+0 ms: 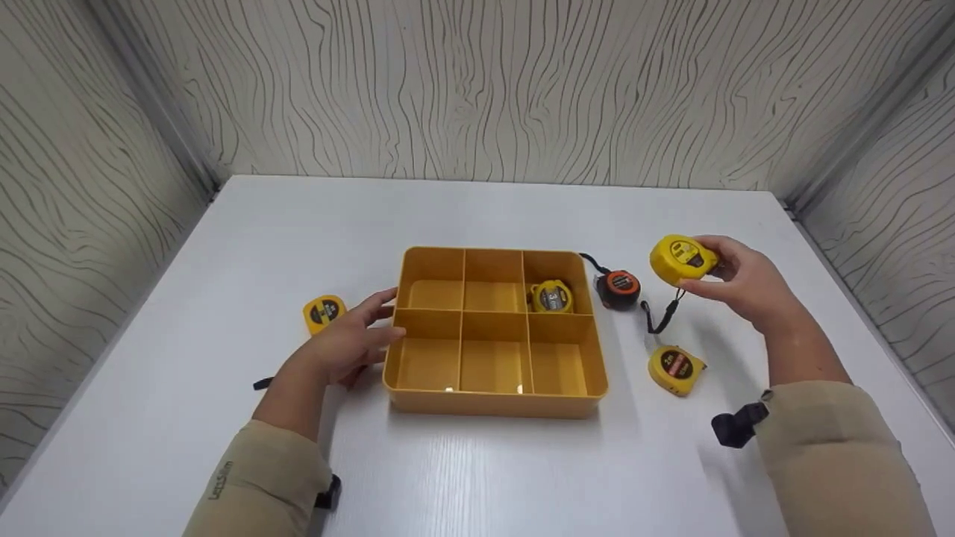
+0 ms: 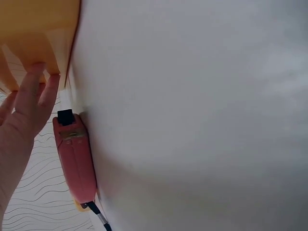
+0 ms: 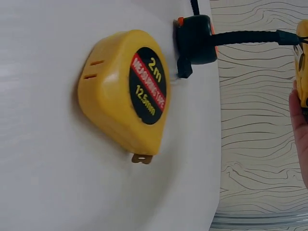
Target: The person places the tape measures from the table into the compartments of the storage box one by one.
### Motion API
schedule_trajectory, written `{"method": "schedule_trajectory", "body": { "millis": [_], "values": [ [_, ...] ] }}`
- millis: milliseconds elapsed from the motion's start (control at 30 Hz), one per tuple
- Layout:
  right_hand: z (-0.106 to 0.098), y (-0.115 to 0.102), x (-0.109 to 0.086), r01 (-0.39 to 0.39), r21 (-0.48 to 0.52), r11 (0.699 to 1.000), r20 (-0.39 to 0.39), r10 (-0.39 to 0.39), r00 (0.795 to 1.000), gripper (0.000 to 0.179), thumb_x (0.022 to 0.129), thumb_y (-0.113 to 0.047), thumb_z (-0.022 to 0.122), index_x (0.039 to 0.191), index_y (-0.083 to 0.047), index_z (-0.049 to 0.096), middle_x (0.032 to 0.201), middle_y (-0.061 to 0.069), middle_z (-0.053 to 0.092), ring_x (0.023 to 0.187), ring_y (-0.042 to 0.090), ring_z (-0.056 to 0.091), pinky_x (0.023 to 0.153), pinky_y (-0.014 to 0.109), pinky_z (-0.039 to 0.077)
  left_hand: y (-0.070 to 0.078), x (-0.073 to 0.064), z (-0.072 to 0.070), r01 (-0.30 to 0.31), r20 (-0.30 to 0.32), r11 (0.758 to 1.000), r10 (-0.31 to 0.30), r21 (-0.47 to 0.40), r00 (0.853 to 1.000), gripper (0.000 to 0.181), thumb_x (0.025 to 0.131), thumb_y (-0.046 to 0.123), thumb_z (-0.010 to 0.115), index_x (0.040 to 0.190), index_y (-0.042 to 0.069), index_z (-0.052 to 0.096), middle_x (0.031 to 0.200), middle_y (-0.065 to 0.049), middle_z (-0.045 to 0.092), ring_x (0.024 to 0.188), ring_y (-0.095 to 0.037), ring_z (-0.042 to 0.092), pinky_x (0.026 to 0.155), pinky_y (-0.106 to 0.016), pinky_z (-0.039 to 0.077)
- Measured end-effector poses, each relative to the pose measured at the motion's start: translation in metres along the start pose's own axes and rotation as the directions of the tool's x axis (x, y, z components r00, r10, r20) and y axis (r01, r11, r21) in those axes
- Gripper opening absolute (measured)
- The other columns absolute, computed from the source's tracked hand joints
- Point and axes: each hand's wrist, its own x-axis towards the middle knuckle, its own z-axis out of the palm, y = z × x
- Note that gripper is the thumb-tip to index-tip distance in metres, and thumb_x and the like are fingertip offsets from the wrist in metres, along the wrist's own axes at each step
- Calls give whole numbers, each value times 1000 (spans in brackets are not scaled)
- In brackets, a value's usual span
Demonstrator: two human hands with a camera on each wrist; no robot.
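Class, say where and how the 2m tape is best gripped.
I'd pinch the 2m tape from above, across its thick sides: it lies flat, label up, with nothing against those sides. Keep clear of the hook jutting at one corner.

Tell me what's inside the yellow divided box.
A yellow tape measure sits in the back right compartment; nothing shows in the other five. Hidden: floor just beyond the near wall and cross divider, and beneath the tape measure.
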Motion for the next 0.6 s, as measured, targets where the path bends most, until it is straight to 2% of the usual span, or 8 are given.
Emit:
{"method": "schedule_trajectory", "body": {
  "millis": [233,367,500,600],
  "values": [
    [-7,-18,2,13,-5,1000,-10,-13,1000,78,76,-41,71,137,-9,36,129,8,44,120,27,44,100,38,37,8,-7,0,28,11,1000,-28,4,1000,67,80,34,69,135,49,33,139,12,34,116,-22,50,97,-49,38],
    [-11,-26,2,47,-12,999,-17,-47,999,72,77,-36,72,135,-10,38,127,6,46,118,23,46,95,17,38,3,-1,-1,33,5,999,-33,4,999,66,80,34,68,134,51,33,137,14,35,115,-22,51,96,-49,40],
    [-15,-34,1,87,-3,996,-35,-88,996,69,78,-30,73,134,-9,40,124,6,47,109,11,49,86,5,37,3,-1,0,44,-3,999,-44,7,999,66,79,36,69,132,53,34,136,15,36,114,-22,52,94,-48,42],
    [-17,-40,0,124,19,992,-57,-122,991,65,77,-23,73,132,-7,42,121,5,48,101,2,50,84,4,38,3,-2,0,26,1,1000,-26,-4,1000,66,80,34,69,133,51,35,136,14,37,114,-21,52,95,-47,41]
  ]
}}
